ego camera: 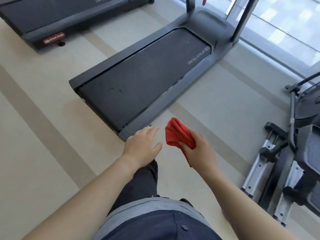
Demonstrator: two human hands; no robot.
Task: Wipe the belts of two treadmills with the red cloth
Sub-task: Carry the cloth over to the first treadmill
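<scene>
Head view, red cloth [178, 134]: bunched into a folded wad and held in the air over the floor [43, 135], just short of the rear corner of the near treadmill [174, 99]. It touches no belt.
Right hand [199, 151]: its fingers [183, 144] are curled round the lower part of the cloth and clamp the folds together. Gathering it this way likely makes a firm pad for wiping.
Left hand [142, 146]: it hangs beside the cloth but apart from it, holding nothing. Its fingers [152, 131] are relaxed and nearly straight, reaching toward the treadmill's rear end, perhaps for balance or to brace on the frame.
Cloth axis: the long axis runs from a thin tail below the right hand up to the fanned top. That top points up and slightly left, toward the treadmill.
Near belt [143, 75]: its long axis runs on a diagonal from the rear end at lower left to the motor hood at upper right. A few dark marks sit near the rear end.
Far treadmill [52, 14]: it lies well apart at upper left, with its belt running almost across the picture.
Stage: judged an approach, with wiping not yet begun on either belt.
Other gear: an elliptical machine [303, 135] stands at the right, clear of the hands.
</scene>
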